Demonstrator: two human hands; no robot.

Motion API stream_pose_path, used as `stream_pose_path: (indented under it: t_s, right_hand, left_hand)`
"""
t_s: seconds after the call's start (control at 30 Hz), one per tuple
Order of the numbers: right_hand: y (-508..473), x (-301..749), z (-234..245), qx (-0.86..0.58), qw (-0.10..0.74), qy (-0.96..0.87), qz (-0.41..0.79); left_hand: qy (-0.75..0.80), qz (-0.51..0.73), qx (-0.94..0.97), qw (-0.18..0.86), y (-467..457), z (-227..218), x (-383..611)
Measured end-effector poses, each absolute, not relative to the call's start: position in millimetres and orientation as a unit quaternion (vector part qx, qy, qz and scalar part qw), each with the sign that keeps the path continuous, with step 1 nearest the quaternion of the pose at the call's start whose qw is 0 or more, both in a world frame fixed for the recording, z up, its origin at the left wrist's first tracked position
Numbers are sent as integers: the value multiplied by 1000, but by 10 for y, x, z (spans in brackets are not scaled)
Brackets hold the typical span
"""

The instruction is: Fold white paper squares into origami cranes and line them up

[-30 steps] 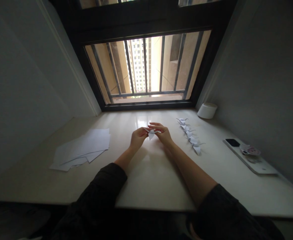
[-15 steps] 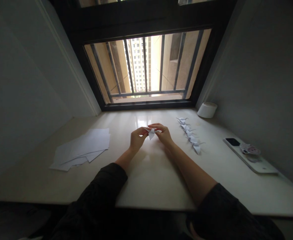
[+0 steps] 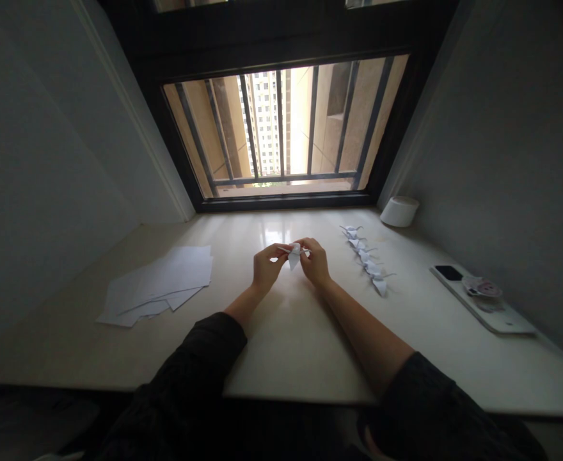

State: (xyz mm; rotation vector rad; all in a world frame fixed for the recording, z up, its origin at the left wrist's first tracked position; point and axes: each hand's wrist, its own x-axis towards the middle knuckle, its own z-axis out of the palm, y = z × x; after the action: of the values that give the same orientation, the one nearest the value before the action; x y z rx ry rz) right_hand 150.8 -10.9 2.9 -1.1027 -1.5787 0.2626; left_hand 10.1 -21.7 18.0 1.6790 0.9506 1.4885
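Observation:
A small white paper crane (image 3: pixel 294 257) is held between my two hands above the middle of the pale sill. My left hand (image 3: pixel 267 265) pinches its left side between thumb and fingers. On the other side, my right hand (image 3: pixel 315 262) grips the crane's right part, its fingers curled in close. One wing of the crane points down toward me. To the right of my hands, several finished paper cranes (image 3: pixel 366 261) stand in a slanting row on the sill.
Loose white paper sheets (image 3: pixel 161 278) lie overlapping at the left. At the right rests a white phone (image 3: pixel 483 307) with a round grip on its back. A white roll (image 3: pixel 399 211) stands in the far right corner, near the barred window (image 3: pixel 281 128).
My right fingers have drawn back from over the top of the crane to its right side. The crane has shifted very slightly right; the left hand keeps its pinch.

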Motion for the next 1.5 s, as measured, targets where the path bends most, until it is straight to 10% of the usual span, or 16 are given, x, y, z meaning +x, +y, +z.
stream_pose_path:
  t_s: [0.5,0.97,1.5]
  right_hand:
    - [-30,1537,-68,-496,541,-669,119]
    - [-90,1356,-5,-430,528,-567,464]
    - [-148,1346,83,-425,571,-544,444]
  left_hand:
    - [370,580,643,336,-205,199,73]
    - [444,597,636,202,-118,152,-53]
    - [405,586,657,247,-114,126,-25]
